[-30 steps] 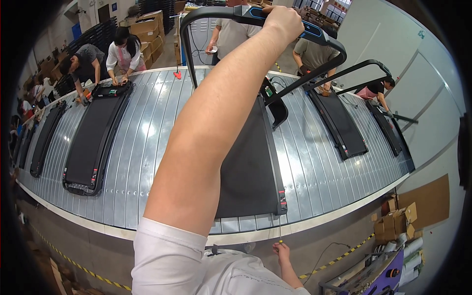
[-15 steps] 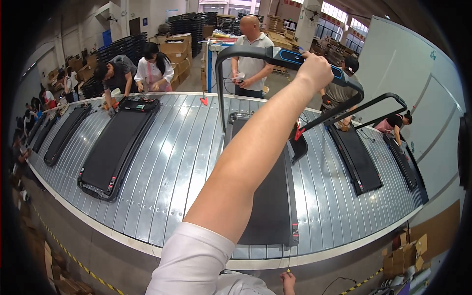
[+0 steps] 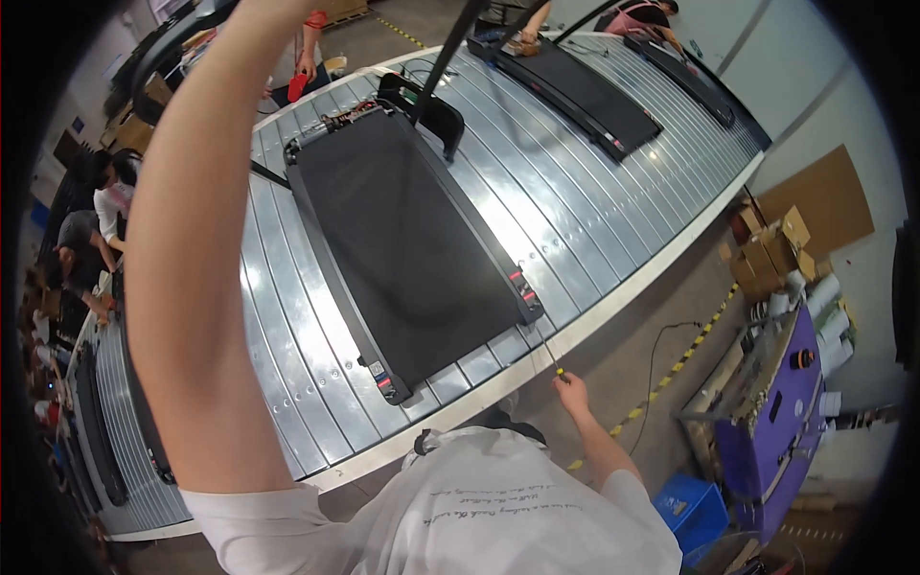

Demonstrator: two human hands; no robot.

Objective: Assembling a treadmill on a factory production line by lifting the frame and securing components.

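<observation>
Big factory floor here, with a ribbed metal conveyor (image 3: pixel 316 316) curving across the frame. Our black treadmill (image 3: pixel 402 240) sits mid-frame, belt on, motor end at the top still uncovered, so we'd guess it's partly assembled. Right hand (image 3: pixel 572 391), lower middle, fingers clamped on a thin screwdriver (image 3: pixel 546 353). Left hand's cut off up top, grip unclear.

Bright overhead light glares off the metal conveyor (image 3: pixel 594 182); fisheye edges bend darkly.
</observation>
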